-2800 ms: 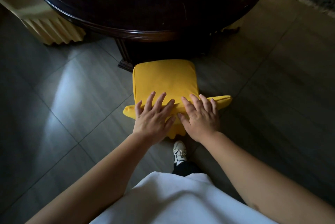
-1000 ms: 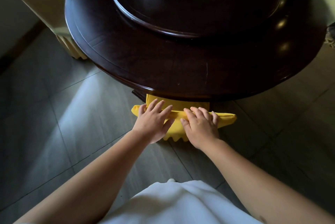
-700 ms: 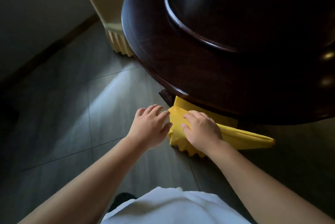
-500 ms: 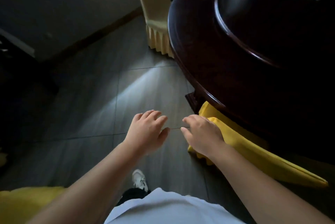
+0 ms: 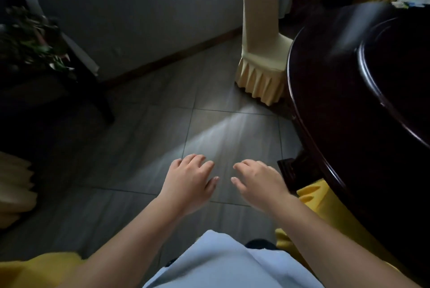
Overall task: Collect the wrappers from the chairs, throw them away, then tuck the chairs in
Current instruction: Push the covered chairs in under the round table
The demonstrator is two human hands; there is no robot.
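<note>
My left hand (image 5: 189, 183) and my right hand (image 5: 258, 179) hover side by side above the grey tiled floor, fingers loosely bent, holding nothing. The yellow-covered chair (image 5: 323, 204) sits tucked under the dark round table (image 5: 349, 92), just right of my right hand; only its back edge shows. A cream-covered chair (image 5: 263, 47) with a pleated skirt stands at the table's far left side, its seat against the rim. No wrapper is visible.
A dark stand with a leafy plant (image 5: 30, 38) is at the far left by the wall. Another cream chair skirt (image 5: 14, 185) shows at the left edge, and yellow fabric (image 5: 39, 269) at the bottom left. Open floor lies ahead.
Both hands have come off the yellow chair's back, which now sits under the table. My view has swung left, bringing the cream chair, wall and plant stand into sight.
</note>
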